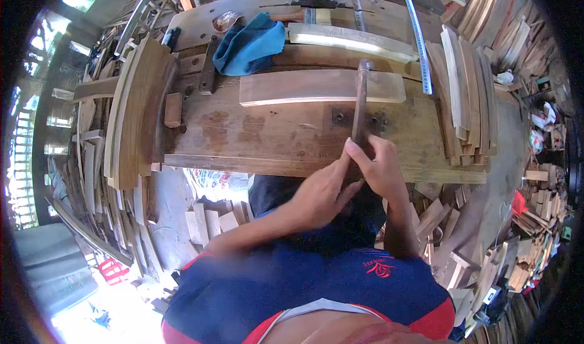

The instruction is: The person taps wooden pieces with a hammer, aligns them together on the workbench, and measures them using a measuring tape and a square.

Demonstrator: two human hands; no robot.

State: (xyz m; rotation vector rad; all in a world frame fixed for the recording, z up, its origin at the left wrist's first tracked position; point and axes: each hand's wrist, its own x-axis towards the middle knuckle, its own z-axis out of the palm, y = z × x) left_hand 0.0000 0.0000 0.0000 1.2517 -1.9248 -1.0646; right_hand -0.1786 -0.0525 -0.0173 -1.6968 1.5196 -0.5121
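Observation:
A long, narrow brown bar (360,103) with a rounded, slightly shiny far end points away from me over the bench; its exact kind is unclear. My left hand (319,195) is closed around its near end, fingers pressed along the side. From the other side, my right hand (382,166) pinches the bar, thumb and fingers meeting just above the left hand. Beneath the bar's far part lies a pale wooden board (292,88) on the workbench (286,140). A dark metal plate (340,117) set in the bench top is partly covered by the bar.
Behind the board are a blue cloth (252,42), another pale board (353,41) and a measuring tape strip (417,36). A small wooden block (173,109) sits at left. Stacked boards flank the bench at left (131,112) and right (465,94). Wood offcuts (213,222) lie below.

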